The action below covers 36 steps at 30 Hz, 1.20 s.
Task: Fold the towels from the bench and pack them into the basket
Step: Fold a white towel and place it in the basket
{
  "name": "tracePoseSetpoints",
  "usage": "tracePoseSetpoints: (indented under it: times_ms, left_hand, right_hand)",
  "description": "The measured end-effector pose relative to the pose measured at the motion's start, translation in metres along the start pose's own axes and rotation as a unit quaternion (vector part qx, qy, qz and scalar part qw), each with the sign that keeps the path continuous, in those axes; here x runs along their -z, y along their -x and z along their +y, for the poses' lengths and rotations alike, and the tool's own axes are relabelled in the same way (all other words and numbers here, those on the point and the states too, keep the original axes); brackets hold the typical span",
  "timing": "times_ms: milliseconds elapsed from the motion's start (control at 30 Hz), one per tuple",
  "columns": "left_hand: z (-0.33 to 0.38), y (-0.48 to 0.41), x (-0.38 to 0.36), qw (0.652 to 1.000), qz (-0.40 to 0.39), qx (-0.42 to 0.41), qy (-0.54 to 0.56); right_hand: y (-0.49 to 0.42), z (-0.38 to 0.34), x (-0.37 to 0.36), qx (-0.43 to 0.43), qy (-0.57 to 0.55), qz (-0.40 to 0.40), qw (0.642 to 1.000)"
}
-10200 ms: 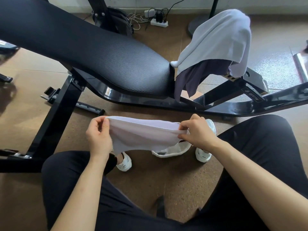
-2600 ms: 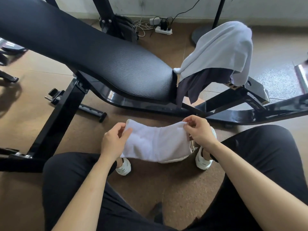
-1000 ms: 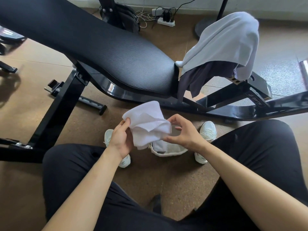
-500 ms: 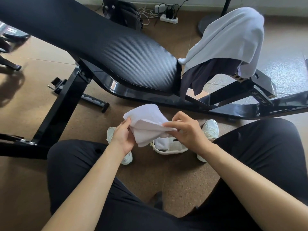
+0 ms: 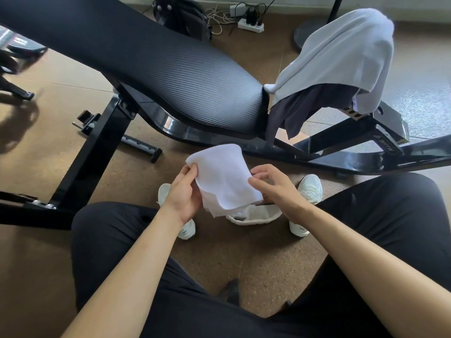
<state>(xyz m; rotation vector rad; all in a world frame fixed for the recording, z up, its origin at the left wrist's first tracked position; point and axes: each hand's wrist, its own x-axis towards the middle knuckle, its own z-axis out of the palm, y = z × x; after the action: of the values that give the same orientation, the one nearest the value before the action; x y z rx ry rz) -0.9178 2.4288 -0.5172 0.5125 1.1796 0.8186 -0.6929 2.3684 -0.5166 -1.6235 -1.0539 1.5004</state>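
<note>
Folded white towel (image 5: 224, 176) just above white basket (image 5: 258, 219), grey towel (image 5: 341, 57) over dark cloth (image 5: 300, 111) draped on bench (image 5: 185, 76) end

Centre of frame: folded white towel (image 5: 223, 178), gripped at its left edge by the left hand (image 5: 184, 195) and pinched at its right edge by the right hand (image 5: 275, 189). Directly below: white basket (image 5: 256, 215) (largely hidden by the towel). Upper right: pale towel (image 5: 341, 57) draped over a dark cloth (image 5: 305, 106) on the black bench (image 5: 183, 76).

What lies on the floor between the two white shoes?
Head view: the white basket lies there, partly hidden behind the folded towel.
</note>
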Motion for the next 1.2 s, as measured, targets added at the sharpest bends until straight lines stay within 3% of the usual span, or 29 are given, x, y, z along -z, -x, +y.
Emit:
tracePoseSetpoints:
  times_ms: [167,367,533,767,900,1033,1200]
  left_hand:
    - [0.001,0.004,-0.004,1.0,-0.007,-0.016,-0.022]
    - [0.0,0.0,0.0,0.998,-0.004,-0.034,-0.05]
    - [-0.005,-0.001,0.0,0.977,0.015,-0.091,-0.191]
    - [-0.006,-0.001,0.003,0.948,-0.076,-0.131,-0.278]
    - [-0.004,-0.001,0.002,0.953,-0.038,-0.147,-0.262]
    - [-0.006,0.001,-0.001,0.958,0.039,-0.163,-0.231]
    - [-0.008,0.006,-0.007,0.955,0.043,-0.182,-0.229]
  right_hand:
    - [-0.003,0.007,0.001,-0.027,0.016,-0.091,0.995]
    - [-0.006,0.012,0.008,0.005,0.011,-0.047,0.999]
    - [-0.005,0.008,0.01,0.028,0.077,-0.017,0.996]
    - [0.0,0.003,0.009,0.043,0.027,-0.012,0.999]
    - [0.001,-0.003,0.01,0.003,-0.092,-0.035,0.995]
    - [0.001,-0.001,0.01,0.037,-0.033,-0.026,0.998]
    - [0.005,-0.005,0.01,0.056,-0.044,-0.156,0.985]
